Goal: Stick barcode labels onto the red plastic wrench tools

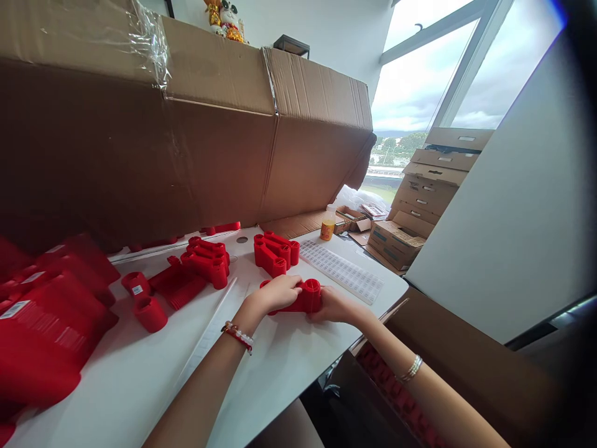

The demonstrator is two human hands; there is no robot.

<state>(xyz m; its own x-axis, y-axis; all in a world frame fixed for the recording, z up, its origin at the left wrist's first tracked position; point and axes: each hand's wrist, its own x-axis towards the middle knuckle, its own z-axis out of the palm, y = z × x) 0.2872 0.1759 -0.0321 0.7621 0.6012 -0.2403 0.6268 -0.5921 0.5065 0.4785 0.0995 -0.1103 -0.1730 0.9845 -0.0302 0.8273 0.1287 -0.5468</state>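
Both my hands are closed on one red rolled scroll (305,297) that lies on the white table (140,373). My left hand (275,294) covers its left part from above, fingers curled over it. My right hand (332,306) grips its right end. Behind it stand two stacks of the same red scrolls (275,251) (208,260). Two loose red rolls (142,298) lie further left. A flat white sticker sheet (342,270) lies just beyond my right hand.
A big brown cardboard wall (186,143) rises behind the table. Red packets (41,317) pile up at the left edge. A small yellow bottle (328,226) stands at the back. Stacked cardboard boxes (420,193) sit by the window; an open box (448,354) is below the table's right edge.
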